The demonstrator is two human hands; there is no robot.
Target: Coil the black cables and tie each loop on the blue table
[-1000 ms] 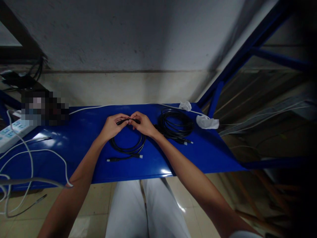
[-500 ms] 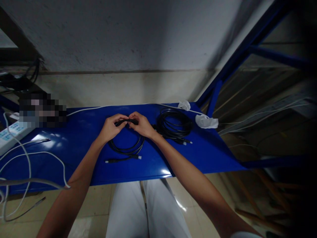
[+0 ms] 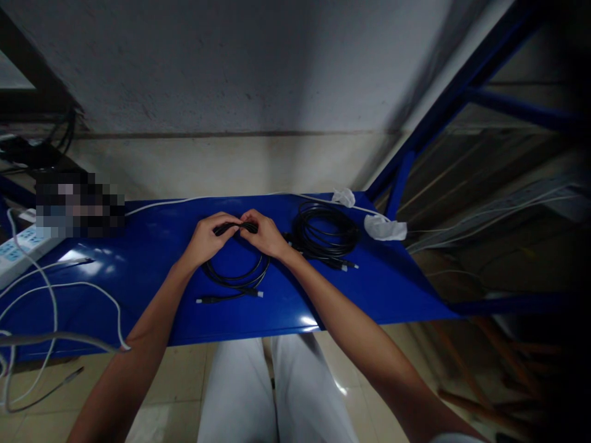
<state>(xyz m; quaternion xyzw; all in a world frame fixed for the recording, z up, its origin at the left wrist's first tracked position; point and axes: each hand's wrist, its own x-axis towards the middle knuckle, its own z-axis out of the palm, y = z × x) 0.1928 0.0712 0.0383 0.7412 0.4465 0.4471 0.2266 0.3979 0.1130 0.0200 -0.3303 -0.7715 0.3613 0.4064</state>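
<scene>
A black cable (image 3: pixel 235 282) lies looped on the blue tabletop, its two plug ends with light metal tips pointing apart near the front. At the far side of the loop, my left hand (image 3: pixel 210 237) pinches the bundled strands between thumb and fingers. My right hand (image 3: pixel 264 232) grips the same strands just to the right, the fingertips of both hands almost meeting. Whether a small tie sits between the fingertips cannot be made out. Beyond my right wrist rests a second pile of coiled black cables (image 3: pixel 325 231), with several plug ends showing.
Crumpled white pieces (image 3: pixel 385 227) lie at the back right beside a white cord (image 3: pixel 184 200) along the rear edge. On the left are a white power strip (image 3: pixel 28 249) and loose white cables (image 3: pixel 87 285). A blue metal frame (image 3: pixel 401 184) rises at the right.
Both hands stay at the same spot on the cable loop, with only slight finger movement. The coiled cables have not moved.
</scene>
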